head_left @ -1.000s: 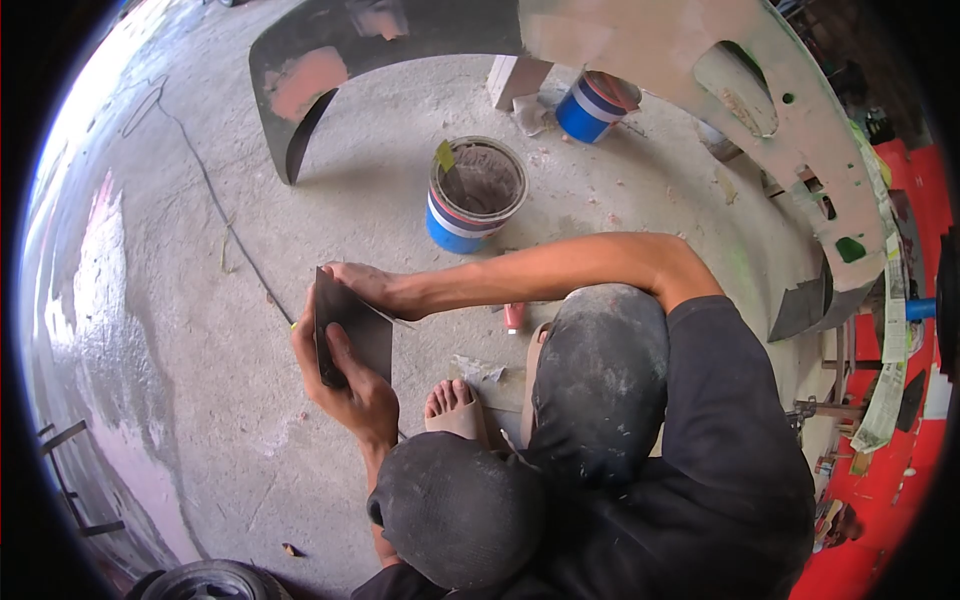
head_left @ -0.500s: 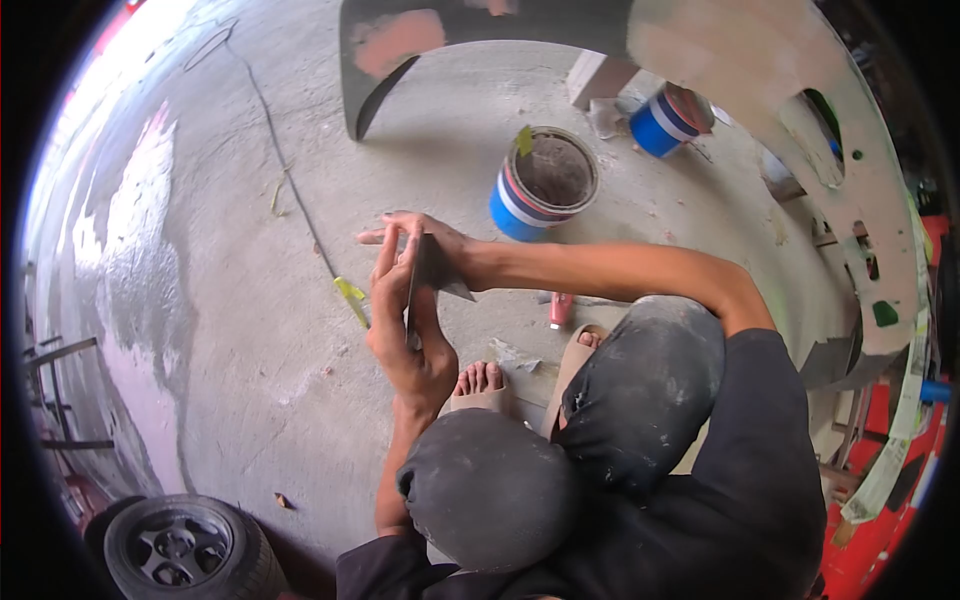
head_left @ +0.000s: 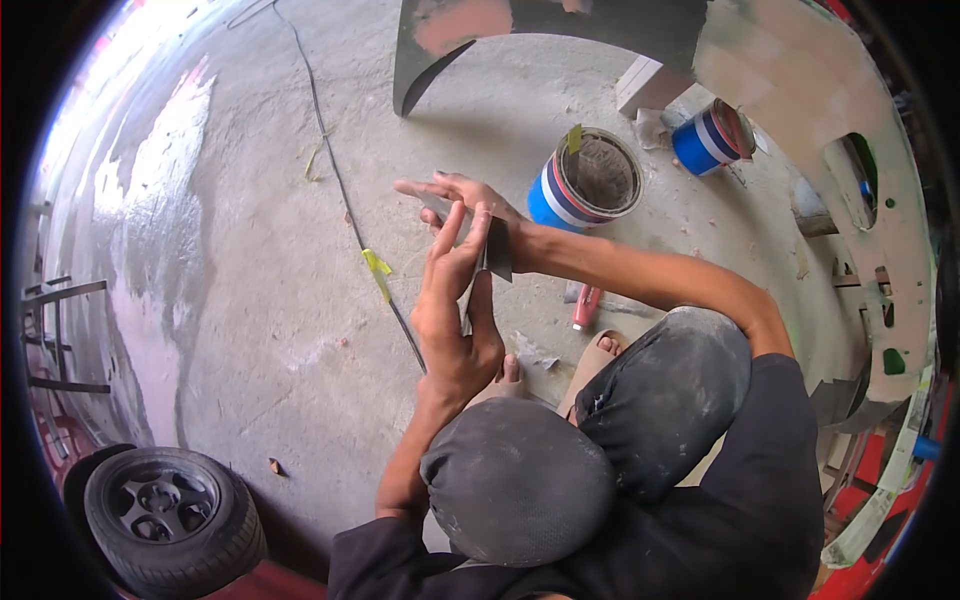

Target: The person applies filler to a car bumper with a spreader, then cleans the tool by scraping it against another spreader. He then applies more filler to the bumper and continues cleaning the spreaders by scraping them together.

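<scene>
A thin dark sheet (head_left: pixel 499 250) is held folded or bent between my two hands, above the concrete floor. My left hand (head_left: pixel 456 325) grips it from the near left side, thumb on one face and fingers pointing up along the other. Beyond it, my right hand (head_left: pixel 487 203) holds the far part, its fingers reaching left past a grey part of the sheet and partly hidden by my left fingers. Close to my right wrist stands a blue and white can (head_left: pixel 563 198) holding grey-brown material, with a yellowish strip at its rim. A red tube (head_left: pixel 587 306) lies below the right forearm.
A large curved panel (head_left: pixel 790 60) with pink and beige patches spans the top and right. Beside its white support (head_left: pixel 645 85) is a second blue can (head_left: pixel 703 143). A cable (head_left: pixel 335 165) crosses the floor. A wheel (head_left: pixel 165 510) lies lower left, near a dark metal frame (head_left: pixel 65 385).
The view has shifted, so floor objects sit farther right. My hands have come closer together around the sheet, which now shows edge-on, and my right fingers extend farther left.
</scene>
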Tool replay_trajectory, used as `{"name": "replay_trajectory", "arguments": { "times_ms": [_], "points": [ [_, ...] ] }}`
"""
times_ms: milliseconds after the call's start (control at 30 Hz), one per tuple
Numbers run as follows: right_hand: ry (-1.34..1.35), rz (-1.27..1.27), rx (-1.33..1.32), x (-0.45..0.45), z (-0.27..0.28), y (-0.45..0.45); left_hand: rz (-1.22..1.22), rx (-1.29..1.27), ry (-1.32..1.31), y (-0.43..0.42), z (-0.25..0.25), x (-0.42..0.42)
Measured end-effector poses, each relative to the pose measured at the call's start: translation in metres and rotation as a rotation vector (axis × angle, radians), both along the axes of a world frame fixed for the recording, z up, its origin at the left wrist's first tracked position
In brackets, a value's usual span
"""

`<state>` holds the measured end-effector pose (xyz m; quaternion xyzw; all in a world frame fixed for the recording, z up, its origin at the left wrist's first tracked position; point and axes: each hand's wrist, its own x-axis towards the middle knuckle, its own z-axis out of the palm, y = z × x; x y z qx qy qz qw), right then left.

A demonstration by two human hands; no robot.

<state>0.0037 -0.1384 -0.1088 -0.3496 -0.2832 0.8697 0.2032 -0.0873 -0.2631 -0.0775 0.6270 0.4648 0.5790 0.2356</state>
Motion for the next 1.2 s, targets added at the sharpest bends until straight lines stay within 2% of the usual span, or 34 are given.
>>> {"name": "replay_trajectory", "arguments": {
  "times_ms": [200, 300, 400, 633, 733, 767, 900, 1000, 1100, 1200],
  "points": [
    [-0.026, 0.091, 0.070, 0.006, 0.005, 0.003, -0.030, 0.061, 0.120, 0.002, -0.001, 0.000],
    [-0.023, 0.141, 0.266, 0.008, 0.001, 0.003, 0.019, 0.061, 0.102, 0.001, 0.003, 0.000],
    [0.103, 0.091, 0.173, 0.004, 0.001, 0.006, 0.077, 0.041, 0.046, -0.001, 0.000, -0.001],
    [0.078, 0.127, 0.396, -0.001, 0.022, -0.010, 0.304, -0.094, 0.012, 0.006, -0.003, -0.013],
    [0.190, 0.048, 0.094, 0.000, 0.026, -0.004, 0.228, -0.052, 0.016, 0.009, -0.009, -0.014],
    [0.339, 0.035, -0.006, 0.006, -0.007, 0.013, 0.186, 0.007, 0.051, 0.009, -0.007, -0.010],
    [0.159, -0.114, 0.094, 0.009, 0.019, 0.021, -0.012, 0.044, 0.092, 0.002, 0.005, 0.007],
    [0.116, -0.108, 0.159, 0.011, 0.014, 0.022, -0.007, 0.133, 0.119, 0.006, 0.000, 0.007],
    [0.087, -0.053, 0.308, 0.013, 0.009, 0.022, 0.054, 0.107, 0.124, 0.007, 0.001, 0.007],
    [0.030, -0.084, 0.218, 0.006, 0.014, 0.004, 0.186, 0.077, 0.147, 0.010, -0.001, 0.008]
  ]
}}
